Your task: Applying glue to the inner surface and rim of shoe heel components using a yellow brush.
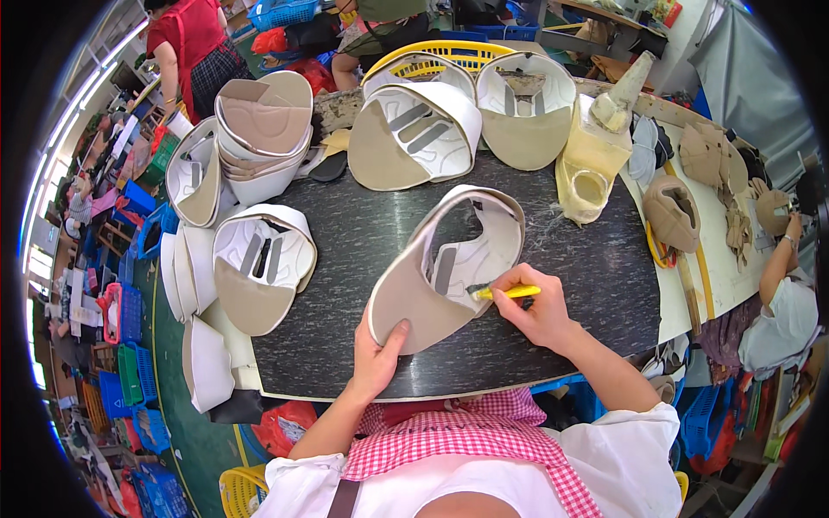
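My left hand [376, 361] grips the beige outer edge of a shoe upper [423, 311], thumb on top and fingers beneath. The upper is tilted above the dark table, its white lining and grey strips facing up. In my right hand [537, 309] is a small brush with a yellow handle [518, 292], pinched between thumb and fingers. Its bristle end touches the white lining near the inner edge. A glue-crusted yellow container [591, 155] stands at the back right, with a round opening low on its front.
More shoe uppers stand at the back [414, 134] and left [263, 268], with a stack [263, 138] at the far left. The dark tabletop [596, 285] lies around my hands. Brown pieces [672, 211] lie on a side table at right, where another person's arm [777, 263] shows.
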`<act>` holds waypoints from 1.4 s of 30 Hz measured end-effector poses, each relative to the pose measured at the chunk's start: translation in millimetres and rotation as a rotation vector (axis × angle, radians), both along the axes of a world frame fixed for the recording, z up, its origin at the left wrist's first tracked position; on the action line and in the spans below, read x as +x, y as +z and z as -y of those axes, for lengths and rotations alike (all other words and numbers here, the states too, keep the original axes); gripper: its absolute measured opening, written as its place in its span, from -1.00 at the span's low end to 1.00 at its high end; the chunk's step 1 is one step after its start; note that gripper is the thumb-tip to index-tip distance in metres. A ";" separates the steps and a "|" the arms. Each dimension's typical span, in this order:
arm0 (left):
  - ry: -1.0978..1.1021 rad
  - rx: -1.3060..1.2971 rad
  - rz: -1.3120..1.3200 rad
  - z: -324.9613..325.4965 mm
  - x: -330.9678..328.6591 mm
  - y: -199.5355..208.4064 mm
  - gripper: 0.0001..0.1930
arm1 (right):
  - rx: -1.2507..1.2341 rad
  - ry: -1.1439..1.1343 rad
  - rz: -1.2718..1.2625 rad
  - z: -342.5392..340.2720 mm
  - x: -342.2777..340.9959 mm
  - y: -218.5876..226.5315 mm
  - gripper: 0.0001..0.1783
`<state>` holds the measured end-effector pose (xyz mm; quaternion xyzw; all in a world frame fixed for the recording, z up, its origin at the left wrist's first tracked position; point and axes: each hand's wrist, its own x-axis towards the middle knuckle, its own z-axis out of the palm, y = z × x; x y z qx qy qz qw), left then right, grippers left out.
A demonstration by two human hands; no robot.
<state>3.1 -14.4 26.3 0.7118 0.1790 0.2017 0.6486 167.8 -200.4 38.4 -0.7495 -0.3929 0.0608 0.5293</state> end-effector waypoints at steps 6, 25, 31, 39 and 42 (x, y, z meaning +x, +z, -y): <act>-0.006 0.044 0.004 -2.8 -6.0 -6.2 -0.59 | 0.027 0.055 0.072 -27.3 -3.4 -0.8 -0.84; 0.029 -0.102 -0.047 -18.3 -16.1 -28.4 -0.60 | 0.029 0.335 -0.131 -14.3 -8.0 -3.3 -0.88; 0.051 -0.157 0.016 -18.7 -5.8 -21.2 -0.60 | 0.245 0.281 -0.014 -29.5 -16.7 23.9 -0.84; 0.342 -0.155 0.298 -63.5 -10.8 30.8 -0.64 | 0.436 -0.121 -0.417 11.0 13.3 14.9 -0.82; 0.303 -0.145 0.433 -102.5 15.3 36.6 -0.61 | 0.523 -0.224 -0.389 25.5 23.0 -5.6 -0.77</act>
